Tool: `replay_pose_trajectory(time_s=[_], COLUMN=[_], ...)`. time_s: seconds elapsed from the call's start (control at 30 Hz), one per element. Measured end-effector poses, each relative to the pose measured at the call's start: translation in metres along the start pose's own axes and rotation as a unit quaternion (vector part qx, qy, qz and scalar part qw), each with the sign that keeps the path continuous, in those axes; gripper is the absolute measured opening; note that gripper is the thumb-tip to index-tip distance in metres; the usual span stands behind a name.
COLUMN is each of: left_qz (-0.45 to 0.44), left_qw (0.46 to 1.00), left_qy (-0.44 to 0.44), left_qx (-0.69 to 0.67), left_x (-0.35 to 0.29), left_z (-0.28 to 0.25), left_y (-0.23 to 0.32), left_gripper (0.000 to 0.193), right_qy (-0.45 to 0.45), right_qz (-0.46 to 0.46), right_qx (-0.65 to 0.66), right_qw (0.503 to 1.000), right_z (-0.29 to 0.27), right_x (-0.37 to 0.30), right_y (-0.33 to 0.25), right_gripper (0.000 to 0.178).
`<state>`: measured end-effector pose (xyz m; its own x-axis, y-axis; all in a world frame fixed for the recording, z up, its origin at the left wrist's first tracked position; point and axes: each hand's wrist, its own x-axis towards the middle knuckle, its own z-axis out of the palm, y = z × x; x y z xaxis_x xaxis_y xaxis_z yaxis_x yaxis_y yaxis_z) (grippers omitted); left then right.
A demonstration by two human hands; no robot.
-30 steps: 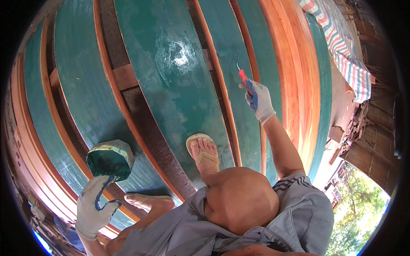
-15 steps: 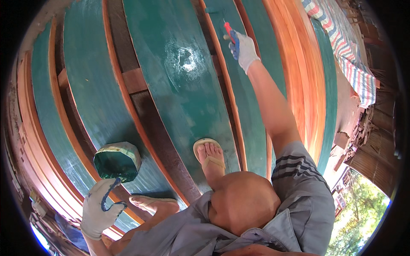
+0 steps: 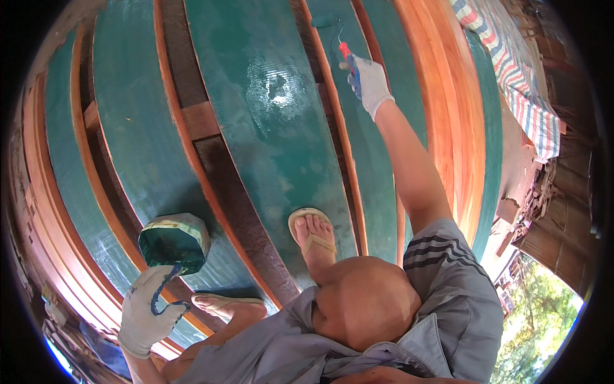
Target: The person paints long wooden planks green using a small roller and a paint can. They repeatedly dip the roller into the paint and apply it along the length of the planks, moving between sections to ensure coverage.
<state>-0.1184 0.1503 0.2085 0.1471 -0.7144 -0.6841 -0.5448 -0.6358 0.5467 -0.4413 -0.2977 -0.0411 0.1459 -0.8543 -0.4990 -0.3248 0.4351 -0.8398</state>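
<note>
My right hand (image 3: 371, 83), in a white and blue work glove, is closed around the red handle of a small paint roller (image 3: 345, 48). Its thin wire frame leads to a dark green roller head (image 3: 325, 22), which lies on a green-painted board (image 3: 368, 137) toward the far end. My left hand (image 3: 151, 307), gloved too, has its thumb and fingers apart in a curve. Its fingertips reach the near rim of a many-sided paint container (image 3: 203, 240) with dark green paint inside; whether they touch it is unclear. The container stands on another green board (image 3: 137, 147).
A wide green board (image 3: 256, 128) with a bright glare spot runs between my hands, my sandalled foot (image 3: 313, 233) upon it. Dark gaps separate the boards. Bare orange-brown planks (image 3: 448, 115) and a striped sheet (image 3: 511, 70) lie at right, more planks (image 3: 54, 192) at left.
My right hand has drawn slightly nearer and to the right with the roller, and more of the wire frame and roller head shows. My left hand and the container have barely shifted.
</note>
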Motion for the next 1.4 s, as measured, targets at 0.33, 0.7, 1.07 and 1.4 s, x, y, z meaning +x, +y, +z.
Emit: replay_pose_trajectory(time_s=[0.33, 0.7, 1.07, 1.4], left_qz=[0.032, -0.017, 0.032, 0.018], left_qw=[0.999, 1.0, 0.999, 0.999], left_qy=[0.005, -0.021, -0.002, -0.03], left_qx=[-0.006, -0.005, 0.009, 0.004], left_x=[0.005, 0.003, -0.001, 0.002], left_z=[0.001, 0.0, 0.007, 0.002], left_y=[0.0, 0.01, 0.005, 0.016], left_gripper=[0.065, 0.067, 0.078, 0.082], right_qy=[0.029, 0.065, 0.078, 0.034], right_qz=[0.072, 0.17, 0.251, 0.085], right_qx=[0.007, -0.007, 0.004, 0.006], right_qw=[0.997, 0.983, 0.965, 0.996], right_z=[-0.042, -0.104, -0.134, -0.084], right_x=[-0.098, -0.233, -0.326, -0.182], right_y=[0.047, 0.11, 0.143, 0.102], right_gripper=[0.041, 0.04, 0.037, 0.04])
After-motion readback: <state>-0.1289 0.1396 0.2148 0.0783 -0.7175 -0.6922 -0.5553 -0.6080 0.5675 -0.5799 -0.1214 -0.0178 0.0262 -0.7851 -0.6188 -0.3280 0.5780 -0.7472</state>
